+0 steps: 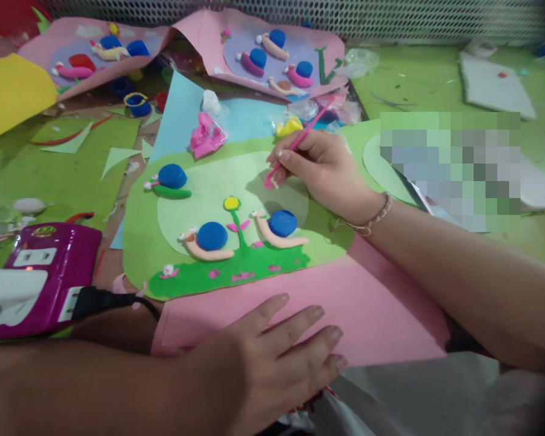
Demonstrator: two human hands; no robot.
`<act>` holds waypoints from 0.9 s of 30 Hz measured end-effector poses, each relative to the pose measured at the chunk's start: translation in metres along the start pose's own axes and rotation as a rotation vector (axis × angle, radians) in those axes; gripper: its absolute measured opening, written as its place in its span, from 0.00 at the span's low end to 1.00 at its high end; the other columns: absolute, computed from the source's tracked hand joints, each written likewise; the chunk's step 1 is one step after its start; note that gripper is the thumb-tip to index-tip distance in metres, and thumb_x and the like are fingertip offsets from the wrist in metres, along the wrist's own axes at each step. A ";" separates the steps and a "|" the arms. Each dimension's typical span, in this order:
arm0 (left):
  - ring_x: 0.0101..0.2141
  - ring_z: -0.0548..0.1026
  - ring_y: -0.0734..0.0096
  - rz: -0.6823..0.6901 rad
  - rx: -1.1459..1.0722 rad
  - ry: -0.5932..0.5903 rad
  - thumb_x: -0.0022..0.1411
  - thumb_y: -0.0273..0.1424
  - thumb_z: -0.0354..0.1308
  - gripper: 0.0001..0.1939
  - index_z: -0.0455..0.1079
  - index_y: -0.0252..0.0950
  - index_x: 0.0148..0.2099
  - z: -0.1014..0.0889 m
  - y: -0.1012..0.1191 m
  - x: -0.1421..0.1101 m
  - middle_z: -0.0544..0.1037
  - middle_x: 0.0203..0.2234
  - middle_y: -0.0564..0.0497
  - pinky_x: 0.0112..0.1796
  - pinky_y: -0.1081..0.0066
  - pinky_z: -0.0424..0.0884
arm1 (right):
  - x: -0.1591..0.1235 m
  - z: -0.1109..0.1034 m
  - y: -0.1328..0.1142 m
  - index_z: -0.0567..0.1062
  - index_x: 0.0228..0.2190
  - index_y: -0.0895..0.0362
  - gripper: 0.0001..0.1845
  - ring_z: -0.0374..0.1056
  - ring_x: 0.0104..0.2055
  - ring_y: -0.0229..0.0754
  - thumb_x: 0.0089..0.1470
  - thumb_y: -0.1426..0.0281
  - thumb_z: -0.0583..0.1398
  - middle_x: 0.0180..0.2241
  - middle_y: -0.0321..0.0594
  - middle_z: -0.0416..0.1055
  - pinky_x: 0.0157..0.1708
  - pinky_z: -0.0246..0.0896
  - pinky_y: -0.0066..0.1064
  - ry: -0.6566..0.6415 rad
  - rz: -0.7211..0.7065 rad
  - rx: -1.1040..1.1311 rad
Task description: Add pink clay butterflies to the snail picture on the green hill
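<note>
My right hand [320, 163] is closed around a thin pink plastic clay tool [304, 130], its lower end at the pale oval of the green paper picture [140, 230]. A small pale bit shows by that end; whether it touches the paper I cannot tell. Clay snails with blue bottle-cap shells, one green-bodied [171, 177] and two peach-bodied [283, 224], are on the picture. Between the peach ones stands a yellow clay flower [231, 204], above a strip of green clay grass [227, 272]. My left hand [272, 357] lies with fingers spread over pink paper [367, 303].
Bags of pink clay [206, 134] and yellow clay [289, 126] lie behind the picture. A purple power strip [72, 254] with a black plug [93, 303] sits at left. Farther back is a pink paper picture [195, 42] with snails. Paper scraps [122, 158] and a white board [495, 85] lie about.
</note>
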State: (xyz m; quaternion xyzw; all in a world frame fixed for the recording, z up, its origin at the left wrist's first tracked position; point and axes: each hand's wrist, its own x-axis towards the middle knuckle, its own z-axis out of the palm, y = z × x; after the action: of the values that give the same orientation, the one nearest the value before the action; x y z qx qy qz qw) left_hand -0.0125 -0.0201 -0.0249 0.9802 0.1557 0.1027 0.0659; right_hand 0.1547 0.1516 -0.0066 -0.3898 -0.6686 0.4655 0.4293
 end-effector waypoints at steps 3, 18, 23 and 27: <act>0.61 0.54 0.58 -0.003 0.001 0.002 0.69 0.28 0.41 0.22 0.58 0.38 0.63 0.000 0.000 0.000 0.59 0.62 0.53 0.57 0.53 0.55 | 0.000 0.000 -0.002 0.69 0.25 0.58 0.07 0.68 0.22 0.31 0.55 0.74 0.60 0.22 0.34 0.70 0.25 0.68 0.24 0.001 0.004 0.019; 0.61 0.54 0.59 -0.003 -0.003 0.010 0.69 0.30 0.41 0.22 0.58 0.39 0.63 0.000 -0.001 0.000 0.59 0.63 0.53 0.58 0.54 0.54 | -0.004 -0.003 0.001 0.71 0.31 0.57 0.05 0.70 0.26 0.31 0.56 0.77 0.56 0.25 0.34 0.72 0.28 0.68 0.23 -0.072 -0.099 -0.244; 0.61 0.54 0.58 -0.005 0.005 0.011 0.69 0.29 0.43 0.22 0.58 0.39 0.63 0.000 -0.001 0.000 0.58 0.63 0.53 0.57 0.54 0.55 | -0.004 -0.006 0.005 0.73 0.31 0.54 0.07 0.69 0.26 0.31 0.58 0.74 0.55 0.24 0.32 0.71 0.31 0.65 0.25 -0.106 -0.232 -0.459; 0.61 0.55 0.58 0.003 -0.005 0.003 0.70 0.29 0.39 0.22 0.57 0.38 0.64 -0.001 -0.001 0.000 0.59 0.62 0.53 0.57 0.54 0.55 | -0.004 -0.007 0.007 0.73 0.33 0.52 0.09 0.68 0.28 0.33 0.59 0.72 0.52 0.25 0.33 0.71 0.35 0.65 0.27 -0.132 -0.355 -0.605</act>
State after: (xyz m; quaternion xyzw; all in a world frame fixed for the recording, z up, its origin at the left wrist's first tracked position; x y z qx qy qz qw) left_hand -0.0127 -0.0189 -0.0236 0.9801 0.1542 0.1045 0.0680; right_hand 0.1638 0.1520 -0.0130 -0.3460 -0.8599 0.1887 0.3245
